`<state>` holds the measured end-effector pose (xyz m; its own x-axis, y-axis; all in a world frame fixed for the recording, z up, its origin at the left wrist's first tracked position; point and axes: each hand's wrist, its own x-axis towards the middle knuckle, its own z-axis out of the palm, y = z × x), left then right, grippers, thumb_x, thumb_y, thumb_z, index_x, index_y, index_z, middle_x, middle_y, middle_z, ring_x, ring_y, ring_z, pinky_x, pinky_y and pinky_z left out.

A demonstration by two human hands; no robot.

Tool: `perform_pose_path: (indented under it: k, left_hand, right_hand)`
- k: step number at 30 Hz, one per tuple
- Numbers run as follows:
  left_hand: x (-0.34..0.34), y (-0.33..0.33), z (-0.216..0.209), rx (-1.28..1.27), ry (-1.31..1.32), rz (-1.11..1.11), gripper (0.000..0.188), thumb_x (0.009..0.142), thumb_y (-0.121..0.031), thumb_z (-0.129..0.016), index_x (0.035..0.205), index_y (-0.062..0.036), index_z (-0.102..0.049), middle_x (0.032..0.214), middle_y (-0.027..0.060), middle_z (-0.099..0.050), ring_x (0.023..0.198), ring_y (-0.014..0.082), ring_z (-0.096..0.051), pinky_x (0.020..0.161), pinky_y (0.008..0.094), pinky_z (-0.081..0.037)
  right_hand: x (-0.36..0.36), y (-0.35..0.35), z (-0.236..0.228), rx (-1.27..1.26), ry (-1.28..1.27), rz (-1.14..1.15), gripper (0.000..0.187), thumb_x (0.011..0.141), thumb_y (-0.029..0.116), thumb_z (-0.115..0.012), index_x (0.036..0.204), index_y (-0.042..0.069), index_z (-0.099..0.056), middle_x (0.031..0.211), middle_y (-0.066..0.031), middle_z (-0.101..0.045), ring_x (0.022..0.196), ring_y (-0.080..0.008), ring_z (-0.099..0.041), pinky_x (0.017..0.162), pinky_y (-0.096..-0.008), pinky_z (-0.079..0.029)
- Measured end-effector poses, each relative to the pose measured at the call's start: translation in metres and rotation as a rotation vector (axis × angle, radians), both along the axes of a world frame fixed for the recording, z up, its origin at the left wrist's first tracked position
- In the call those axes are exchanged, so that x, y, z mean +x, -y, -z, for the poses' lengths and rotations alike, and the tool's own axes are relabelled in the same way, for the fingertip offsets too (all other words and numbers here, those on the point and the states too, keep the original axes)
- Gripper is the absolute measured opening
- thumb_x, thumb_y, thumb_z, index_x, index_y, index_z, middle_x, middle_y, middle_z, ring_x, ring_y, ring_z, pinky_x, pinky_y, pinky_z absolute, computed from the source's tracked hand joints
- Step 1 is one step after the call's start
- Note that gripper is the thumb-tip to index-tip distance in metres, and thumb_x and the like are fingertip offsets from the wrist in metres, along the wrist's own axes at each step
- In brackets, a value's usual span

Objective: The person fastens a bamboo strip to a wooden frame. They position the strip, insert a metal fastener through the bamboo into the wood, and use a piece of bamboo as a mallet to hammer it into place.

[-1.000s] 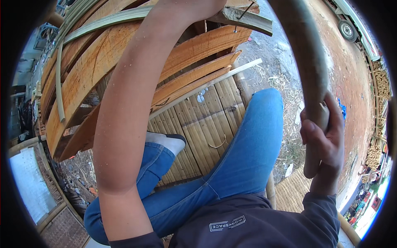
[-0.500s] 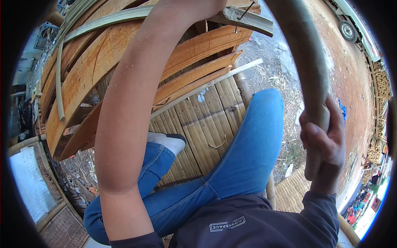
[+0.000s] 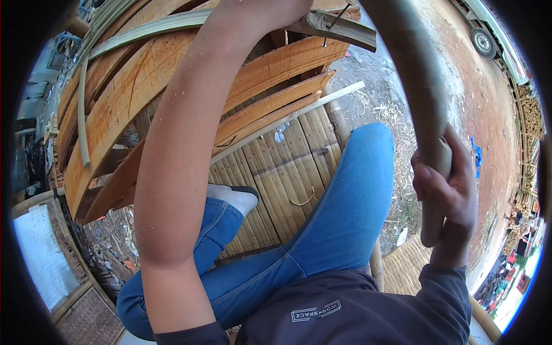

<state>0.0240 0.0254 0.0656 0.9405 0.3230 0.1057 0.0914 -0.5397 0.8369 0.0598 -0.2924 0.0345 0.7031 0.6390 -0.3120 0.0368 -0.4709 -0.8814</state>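
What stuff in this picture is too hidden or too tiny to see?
- Left hand: the head view's top edge cuts it off, so most of its fingers don't show.
- Thick handle in the right hand: its far end passes that top edge.
- Nailed strip: the left hand hides part, head view.
- Colourful jumble, head view's right rim: too small.

Sawn planks (image 3: 132, 80), bamboo platform (image 3: 276, 190) and dirt ground (image 3: 489, 109) show an outdoor workshop.
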Motion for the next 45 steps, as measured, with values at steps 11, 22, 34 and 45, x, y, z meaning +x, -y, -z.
perform_pose_path:
  k: [11,22,34,45]
  left_hand:
    - [0.017,-0.003,0.035,0.342,0.278,-0.15,0.021,0.096,-0.006,-0.053,0.101,0.0063,-0.069,0.098,0.0213,-0.071,0.093,0.0323,-0.069,0.089,0.0413,-0.054]
    - [0.012,0.004,0.027,0.368,0.207,-0.202,0.019,0.097,-0.005,-0.053,0.101,0.0067,-0.068,0.093,0.0215,-0.07,0.089,0.0299,-0.07,0.088,0.0407,-0.055]
    - [0.02,-0.017,0.052,0.471,0.374,-0.242,0.016,0.094,-0.007,-0.056,0.095,0.0056,-0.066,0.092,0.0244,-0.069,0.092,0.0387,-0.067,0.085,0.0458,-0.053]
    - [0.012,-0.003,0.035,0.427,0.255,-0.253,0.019,0.097,-0.011,-0.053,0.103,0.0038,-0.064,0.102,0.0238,-0.068,0.102,0.0375,-0.065,0.09,0.0454,-0.051]
  right_hand:
    - [-0.003,0.004,0.005,0.453,-0.063,0.157,0.067,0.086,0.008,-0.069,0.146,-0.001,-0.04,0.095,-0.016,-0.064,0.069,-0.015,-0.062,0.056,-0.0288,-0.051]
    - [0.002,0.003,-0.02,0.232,0.024,0.112,0.066,0.089,0.015,-0.064,0.146,-0.003,-0.037,0.096,-0.0156,-0.064,0.063,-0.017,-0.062,0.052,-0.0278,-0.05]
    - [0.019,0.028,-0.014,0.073,0.405,-0.042,0.074,0.087,0.011,-0.068,0.152,0.001,-0.034,0.101,-0.017,-0.064,0.068,-0.0146,-0.062,0.058,-0.0273,-0.051]
    - [0.033,0.026,-0.013,0.142,0.287,-0.015,0.077,0.084,0.003,-0.068,0.154,0.007,-0.034,0.094,-0.0131,-0.066,0.068,-0.0168,-0.064,0.057,-0.0272,-0.053]
